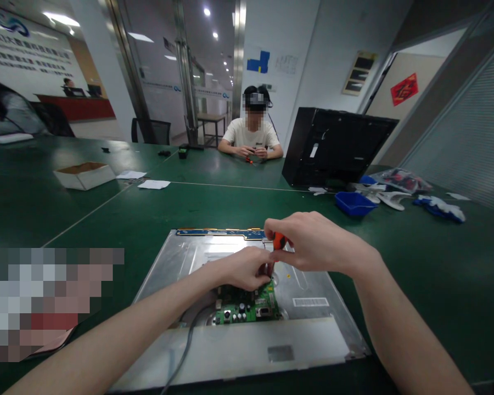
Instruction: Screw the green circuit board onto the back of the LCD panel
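A flat metal display panel [239, 351] lies on the table before me, with a green circuit board [249, 307] at its middle. A narrow blue circuit strip [214, 233] runs along its far edge. My right hand [308, 241] is closed round the orange and black handle of a screwdriver [278, 241], held upright over the board's far right corner. Close beside the screwdriver's lower end, my left hand [249, 269] has its fingers pinched together; what is between them is hidden. A grey cable [187, 345] runs from the board toward me.
A black monitor housing [333, 148] stands back right, near a blue tray [354, 203], white plastic parts [389, 198] and gloves [440, 208]. A white box [85, 175] and papers [154, 185] lie left. Across the table, a person [253, 131] handles small parts.
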Tool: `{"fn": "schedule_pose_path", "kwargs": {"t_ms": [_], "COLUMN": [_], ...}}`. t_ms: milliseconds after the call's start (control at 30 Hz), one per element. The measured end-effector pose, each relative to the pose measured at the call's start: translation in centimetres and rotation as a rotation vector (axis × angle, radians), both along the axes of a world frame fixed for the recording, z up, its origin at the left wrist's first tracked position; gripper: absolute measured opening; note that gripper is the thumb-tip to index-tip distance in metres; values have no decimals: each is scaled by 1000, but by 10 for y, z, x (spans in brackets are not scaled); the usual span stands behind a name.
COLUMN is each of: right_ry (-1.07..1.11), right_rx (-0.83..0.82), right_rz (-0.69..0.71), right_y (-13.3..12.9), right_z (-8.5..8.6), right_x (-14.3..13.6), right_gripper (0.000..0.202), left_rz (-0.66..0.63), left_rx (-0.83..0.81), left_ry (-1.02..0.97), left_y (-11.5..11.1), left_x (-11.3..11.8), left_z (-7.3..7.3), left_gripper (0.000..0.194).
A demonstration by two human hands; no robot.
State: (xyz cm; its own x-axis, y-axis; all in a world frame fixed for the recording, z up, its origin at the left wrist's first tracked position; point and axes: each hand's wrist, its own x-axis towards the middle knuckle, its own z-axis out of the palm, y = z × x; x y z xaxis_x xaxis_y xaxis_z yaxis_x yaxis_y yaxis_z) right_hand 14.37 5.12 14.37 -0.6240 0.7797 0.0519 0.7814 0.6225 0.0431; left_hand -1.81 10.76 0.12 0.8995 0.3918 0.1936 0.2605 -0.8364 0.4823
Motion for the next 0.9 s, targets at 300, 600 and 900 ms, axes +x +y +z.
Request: {"fn": "schedule_pose_path", "kwargs": {"t_ms": [300,600,900], "right_ry": [2,-24,32], "right_rx": [-22,18,-14], "right_rz": [29,-23,57], "right_y": [0,1,-2], "right_z": [-1,-2,-1], "right_x": [2,3,3], "right_gripper": [16,23,18], "left_rz": [25,39,35], "left_rx": [153,203,244], "left_ry": [45,67,69], "left_y": [-6,-7,-9], "left_x": [3,3,4], "left_z": [0,-2,-1], "left_gripper": [7,10,4]}}
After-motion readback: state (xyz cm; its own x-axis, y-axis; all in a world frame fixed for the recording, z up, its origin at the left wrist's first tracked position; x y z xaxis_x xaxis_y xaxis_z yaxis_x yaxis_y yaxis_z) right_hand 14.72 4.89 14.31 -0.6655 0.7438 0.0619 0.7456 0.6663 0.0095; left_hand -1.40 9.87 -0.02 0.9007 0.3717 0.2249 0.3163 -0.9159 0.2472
